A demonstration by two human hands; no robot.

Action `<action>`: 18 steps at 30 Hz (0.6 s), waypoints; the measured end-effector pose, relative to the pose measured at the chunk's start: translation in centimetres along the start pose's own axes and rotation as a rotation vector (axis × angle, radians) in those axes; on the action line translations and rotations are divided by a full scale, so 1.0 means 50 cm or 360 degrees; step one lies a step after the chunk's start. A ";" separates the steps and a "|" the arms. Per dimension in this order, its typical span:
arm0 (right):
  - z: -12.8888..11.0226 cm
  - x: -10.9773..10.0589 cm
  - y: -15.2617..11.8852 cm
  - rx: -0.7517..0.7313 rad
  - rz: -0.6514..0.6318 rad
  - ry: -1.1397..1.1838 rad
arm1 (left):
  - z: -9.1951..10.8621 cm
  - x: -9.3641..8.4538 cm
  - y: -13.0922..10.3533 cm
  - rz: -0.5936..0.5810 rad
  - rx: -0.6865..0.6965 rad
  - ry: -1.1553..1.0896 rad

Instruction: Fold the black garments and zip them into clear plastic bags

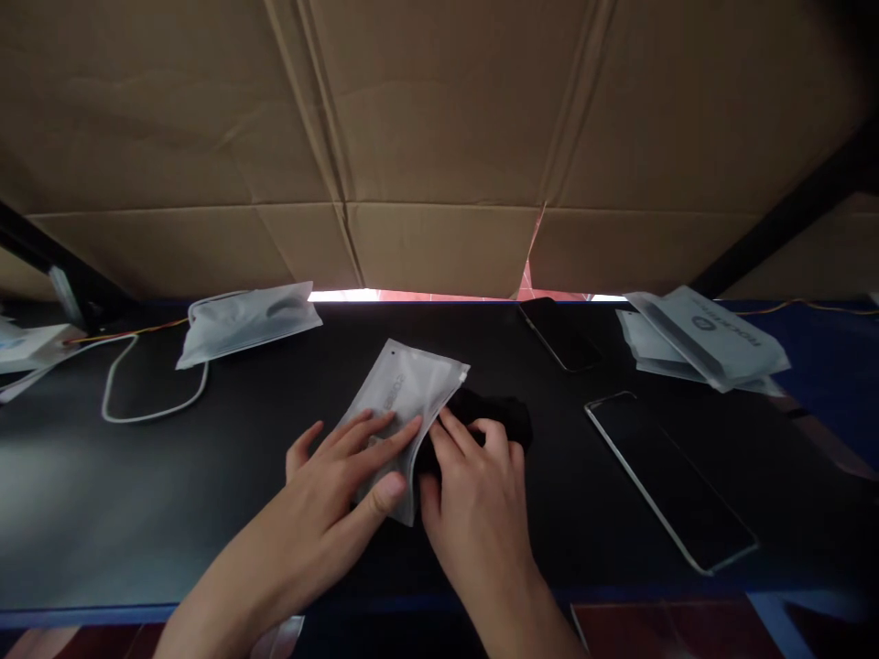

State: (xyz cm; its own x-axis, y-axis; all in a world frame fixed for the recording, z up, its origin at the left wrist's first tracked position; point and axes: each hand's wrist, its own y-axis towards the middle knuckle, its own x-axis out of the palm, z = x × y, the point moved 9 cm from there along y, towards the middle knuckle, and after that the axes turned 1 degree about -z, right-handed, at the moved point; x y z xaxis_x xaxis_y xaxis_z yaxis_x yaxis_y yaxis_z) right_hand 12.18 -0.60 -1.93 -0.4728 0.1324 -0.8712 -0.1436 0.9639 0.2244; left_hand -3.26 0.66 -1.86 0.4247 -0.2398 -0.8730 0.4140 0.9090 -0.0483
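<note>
A frosted zip pouch [412, 375] with dark printing lies at a slant near the middle of the dark tabletop. My left hand [353, 467] rests on it with fingers spread. Close by on the right, my right hand [477, 467] has its fingers curled on a black, soft-looking item [504, 416], possibly cloth, beside the pouch's edge. Part of that black item is hidden beneath the hand and pouch. The right fingertips are at the pouch's open-looking side edge; whether they go inside I cannot tell.
One filled frosted pouch [251, 320] sits at the back left near a white cable [155, 419]. Several printed pouches [721, 339] are stacked at the back right. Two phones, a smaller one [561, 334] and a larger one [673, 480], lie right of my hands. Cardboard [439, 137] stands behind.
</note>
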 end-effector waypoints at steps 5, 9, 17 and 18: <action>-0.015 0.008 0.001 -0.0120 -0.0128 0.0094 | -0.005 -0.018 0.032 0.0079 0.0071 -0.0005; -0.023 0.010 -0.005 -0.0340 -0.0312 0.0254 | 0.001 0.016 0.046 -0.0098 0.0125 -0.0087; -0.023 -0.018 -0.023 -0.0446 -0.0569 0.0477 | 0.019 0.000 0.011 -0.0090 0.0241 -0.0079; -0.018 -0.026 -0.026 -0.0475 -0.0554 0.0483 | 0.011 -0.007 0.010 -0.0056 0.0216 -0.0047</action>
State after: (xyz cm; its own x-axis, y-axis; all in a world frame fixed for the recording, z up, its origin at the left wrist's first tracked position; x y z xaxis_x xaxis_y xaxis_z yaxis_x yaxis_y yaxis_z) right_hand 12.21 -2.25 -0.73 -0.5765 -0.2974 -0.7610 -0.5556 0.8256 0.0982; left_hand -2.75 1.02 -1.30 0.4307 -0.2824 -0.8572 0.5332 0.8459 -0.0107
